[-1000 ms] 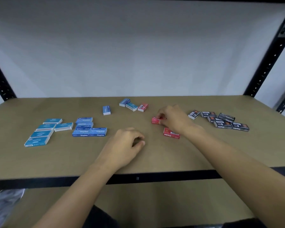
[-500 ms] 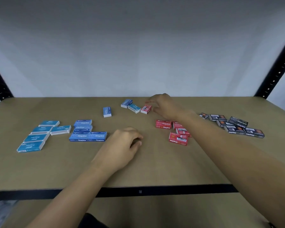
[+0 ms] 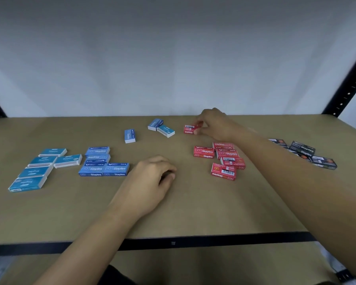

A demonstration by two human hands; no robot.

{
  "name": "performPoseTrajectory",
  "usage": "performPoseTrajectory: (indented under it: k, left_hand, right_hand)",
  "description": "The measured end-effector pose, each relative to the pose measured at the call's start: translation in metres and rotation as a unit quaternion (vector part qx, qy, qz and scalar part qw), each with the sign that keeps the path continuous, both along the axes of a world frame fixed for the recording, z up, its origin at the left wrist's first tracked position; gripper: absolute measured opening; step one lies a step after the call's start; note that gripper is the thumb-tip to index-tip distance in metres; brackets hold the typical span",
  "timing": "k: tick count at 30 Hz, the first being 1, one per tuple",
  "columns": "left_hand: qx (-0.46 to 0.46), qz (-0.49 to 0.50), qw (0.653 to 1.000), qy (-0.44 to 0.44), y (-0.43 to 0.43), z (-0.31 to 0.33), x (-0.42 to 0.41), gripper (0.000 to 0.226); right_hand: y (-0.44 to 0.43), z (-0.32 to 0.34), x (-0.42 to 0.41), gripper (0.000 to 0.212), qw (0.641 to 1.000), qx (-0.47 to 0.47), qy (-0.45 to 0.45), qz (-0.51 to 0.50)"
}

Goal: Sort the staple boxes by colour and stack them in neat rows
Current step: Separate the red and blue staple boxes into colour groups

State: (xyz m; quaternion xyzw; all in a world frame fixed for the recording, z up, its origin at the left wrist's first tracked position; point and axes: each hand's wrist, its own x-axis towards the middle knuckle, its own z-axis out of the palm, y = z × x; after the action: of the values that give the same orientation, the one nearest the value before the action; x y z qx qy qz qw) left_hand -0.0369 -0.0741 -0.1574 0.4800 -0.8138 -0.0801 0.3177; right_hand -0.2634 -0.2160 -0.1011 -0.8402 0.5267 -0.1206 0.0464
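There are six red staple boxes (image 3: pixel 203 152), six dark blue boxes (image 3: pixel 116 169) and six light blue boxes (image 3: pixel 35 171), eighteen in all. Of the black boxes (image 3: pixel 302 148) at least four can be counted; an arm (image 3: pixel 286 161) covers part of that group, so their full number cannot be told

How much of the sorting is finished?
Mostly grouped: light blue boxes, dark blue boxes, red boxes and black boxes lie in separate clusters. The right hand pinches a stray red box at the back. Left to do: three stray blue boxes, then tidying the clusters into rows.
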Motion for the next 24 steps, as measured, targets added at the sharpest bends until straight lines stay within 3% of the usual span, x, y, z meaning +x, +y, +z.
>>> performPoseTrajectory:
  k: [9,16,24]
  left_hand:
    - [0.009,0.025,1.0,0.013,0.016,0.005,-0.002,0.015]
    - [0.014,0.034,0.999,-0.017,0.028,0.005,0.004,0.014]
    - [0.019,0.059,0.998,-0.016,0.042,0.004,0.03,0.016]
  right_hand:
    - [0.094,-0.005,-0.015,0.018,0.995,0.019,-0.076,0.057]
    - [0.101,-0.022,-0.018,0.014,0.997,-0.012,-0.077,0.011]
    - [0.101,-0.002,0.036,0.006,0.983,-0.004,-0.182,0.018]
